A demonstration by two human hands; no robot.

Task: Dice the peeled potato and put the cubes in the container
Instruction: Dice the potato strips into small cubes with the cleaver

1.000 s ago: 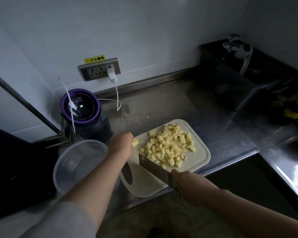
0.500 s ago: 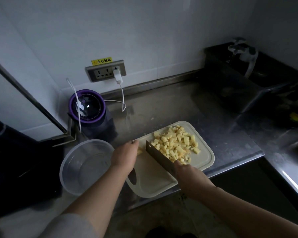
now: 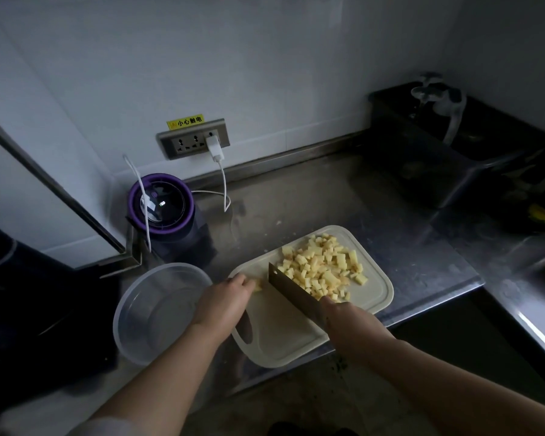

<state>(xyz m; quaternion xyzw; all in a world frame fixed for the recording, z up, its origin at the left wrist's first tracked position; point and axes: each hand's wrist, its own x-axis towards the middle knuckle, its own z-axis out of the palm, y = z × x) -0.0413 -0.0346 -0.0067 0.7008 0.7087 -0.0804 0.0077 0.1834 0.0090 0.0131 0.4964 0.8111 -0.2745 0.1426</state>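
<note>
Within the last second the cleaver (image 3: pixel 293 289) has been carried up and across the cutting board (image 3: pixel 280 339), away from the near edge, so that its blade now stands tilted just beside the heap of cubes (image 3: pixel 323 269), between that heap and the last potato piece (image 3: pixel 258 285). The handle is grasped in the clenched right hand (image 3: pixel 350 319), which has followed the blade forward. The left hand (image 3: pixel 224 302) has stayed at the board's left edge, and the small yellow remnant is pinched under its curled fingertips; whether the blade touches that remnant cannot be told. The heap is left much as it was, spread over the far right part of the board, with a few cubes lying loose at its margin. The container (image 3: pixel 151 316) is seen to the left of the board on the steel counter (image 3: pixel 328 199), just beside the left wrist, and no potato is visible inside it. The dicing is therefore judged to be almost finished, with only the remnant left to be cut, while the transfer of the cubes is not yet begun. The nearness of the blade to the left fingertips is judged to be the main hazard.
</note>
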